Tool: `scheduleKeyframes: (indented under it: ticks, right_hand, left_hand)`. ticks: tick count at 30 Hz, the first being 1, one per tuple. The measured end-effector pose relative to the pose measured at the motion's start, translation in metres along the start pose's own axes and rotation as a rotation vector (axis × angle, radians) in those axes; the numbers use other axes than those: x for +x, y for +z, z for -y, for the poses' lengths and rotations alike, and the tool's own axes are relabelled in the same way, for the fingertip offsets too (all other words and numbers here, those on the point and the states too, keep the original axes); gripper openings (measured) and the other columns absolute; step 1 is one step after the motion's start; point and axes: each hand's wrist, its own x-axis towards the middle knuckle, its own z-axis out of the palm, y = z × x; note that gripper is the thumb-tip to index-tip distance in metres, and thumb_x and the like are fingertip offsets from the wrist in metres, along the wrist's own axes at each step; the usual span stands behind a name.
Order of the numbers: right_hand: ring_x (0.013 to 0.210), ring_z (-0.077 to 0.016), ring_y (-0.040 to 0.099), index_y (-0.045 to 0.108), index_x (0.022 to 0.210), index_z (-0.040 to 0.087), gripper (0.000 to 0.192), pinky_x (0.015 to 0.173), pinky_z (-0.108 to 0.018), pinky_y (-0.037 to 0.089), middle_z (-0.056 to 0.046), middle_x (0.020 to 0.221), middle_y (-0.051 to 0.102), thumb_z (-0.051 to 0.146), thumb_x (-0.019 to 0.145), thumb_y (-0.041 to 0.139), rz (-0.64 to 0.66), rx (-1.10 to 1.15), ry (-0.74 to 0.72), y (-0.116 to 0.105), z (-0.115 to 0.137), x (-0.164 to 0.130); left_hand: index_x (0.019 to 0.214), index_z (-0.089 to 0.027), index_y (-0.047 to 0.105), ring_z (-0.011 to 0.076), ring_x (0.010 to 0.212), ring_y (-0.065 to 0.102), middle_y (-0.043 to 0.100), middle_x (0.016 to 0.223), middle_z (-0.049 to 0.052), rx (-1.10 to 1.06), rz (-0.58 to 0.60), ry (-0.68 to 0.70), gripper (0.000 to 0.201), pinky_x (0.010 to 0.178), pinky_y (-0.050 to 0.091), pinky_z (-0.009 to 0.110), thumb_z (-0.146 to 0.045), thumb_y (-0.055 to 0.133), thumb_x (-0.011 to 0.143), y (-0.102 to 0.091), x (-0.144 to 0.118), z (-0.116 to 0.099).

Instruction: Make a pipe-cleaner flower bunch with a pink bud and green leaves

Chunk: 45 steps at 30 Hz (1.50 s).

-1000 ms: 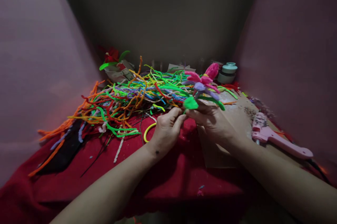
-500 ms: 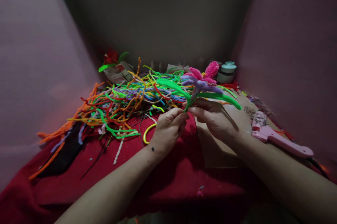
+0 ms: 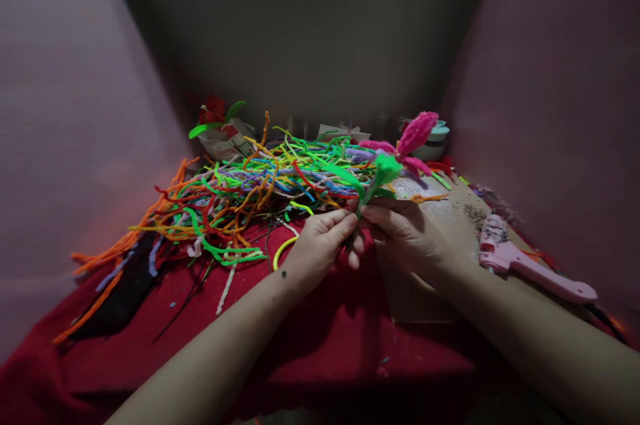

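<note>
Both hands meet at the middle of the desk (image 3: 310,345), over its red cloth, and between them stands a pipe-cleaner flower (image 3: 400,145). The left hand (image 3: 320,245) has thumb and fingers pressed together on the lower stem. The right hand (image 3: 405,235) pinches the same stem just above, fingertips touching the left hand's. Pink and purple petals fan out at the top, tilted to the right, with a green leaf (image 3: 386,168) curling just under them.

By the look of it, this is a very light thing: fuzzy chenille over thin wire. It should bend wherever it is pressed and keep the bend, so the petals are the fragile part and would squash or splay out of shape under a firm squeeze. The fuzz gives plenty of friction, so slipping is unlikely. The stem, where the wires seem twisted together, is the stiffest place, and that is where both grips sit; low on the stem, clear of the leaf, looks the safest hold.

Behind the hands lies a big tangle of loose pipe cleaners (image 3: 240,192) in orange, green, blue and purple. A pink glue gun (image 3: 525,262) rests well to the right, and a small pale jar (image 3: 436,138) stands at the back, partly hidden by the petals.
</note>
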Motion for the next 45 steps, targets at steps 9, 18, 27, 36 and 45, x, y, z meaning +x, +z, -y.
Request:
scheduleKeyframes:
  ticks: [9, 18, 27, 36, 45]
  right_hand:
    - [0.085, -0.0202, 0.058, 0.071, 0.079, 0.023, 0.015, 0.079, -0.033, 0.044, -0.001, 0.078, 0.067, 0.03, 0.077, 0.058, -0.077, -0.167, -0.099, 0.009, 0.009, -0.005]
    - [0.068, -0.0139, 0.051, 0.062, 0.069, 0.019, 0.012, 0.069, -0.028, 0.042, 0.002, 0.065, 0.056, 0.029, 0.074, 0.059, -0.037, -0.179, -0.083, 0.01, 0.006, -0.005]
    - [0.064, -0.0135, 0.049, 0.059, 0.068, 0.022, 0.009, 0.064, -0.027, 0.041, 0.002, 0.069, 0.057, 0.028, 0.075, 0.059, -0.142, -0.089, -0.003, 0.01, 0.017, -0.007]
    - [0.049, -0.0097, 0.043, 0.058, 0.063, 0.02, 0.014, 0.051, -0.025, 0.037, 0.004, 0.055, 0.052, 0.028, 0.074, 0.061, -0.008, 0.188, 0.06, 0.008, 0.003, -0.005]
    - [0.066, -0.0145, 0.054, 0.064, 0.075, 0.022, 0.011, 0.066, -0.029, 0.044, 0.002, 0.071, 0.062, 0.031, 0.077, 0.058, 0.021, -0.01, -0.022, 0.011, 0.007, -0.005]
  left_hand:
    - [0.067, -0.017, 0.05, 0.0075, 0.049, 0.042, 0.045, 0.055, -0.005, 0.398, -0.286, 0.192, 0.019, 0.051, 0.033, 0.02, -0.025, 0.045, 0.085, 0.007, 0.001, 0.011]
    - [0.061, -0.015, 0.047, 0.0041, 0.043, 0.033, 0.041, 0.049, -0.006, -0.069, -0.239, 0.05, 0.026, 0.042, 0.025, 0.017, -0.03, 0.056, 0.08, 0.008, 0.004, 0.006]
    - [0.074, -0.014, 0.054, 0.001, 0.038, 0.023, 0.04, 0.051, -0.007, -0.615, -0.062, -0.064, 0.009, 0.044, 0.03, 0.016, -0.019, 0.058, 0.08, 0.014, 0.0, 0.003]
    - [0.072, -0.013, 0.058, 0.0031, 0.036, 0.03, 0.041, 0.046, -0.006, -0.548, 0.198, -0.121, 0.019, 0.043, 0.032, 0.019, -0.03, 0.058, 0.08, 0.002, 0.0, 0.002]
    - [0.06, -0.015, 0.052, 0.0066, 0.043, 0.043, 0.049, 0.049, -0.004, 0.131, -0.202, 0.082, 0.029, 0.047, 0.034, 0.019, -0.033, 0.053, 0.083, 0.01, -0.001, 0.0]
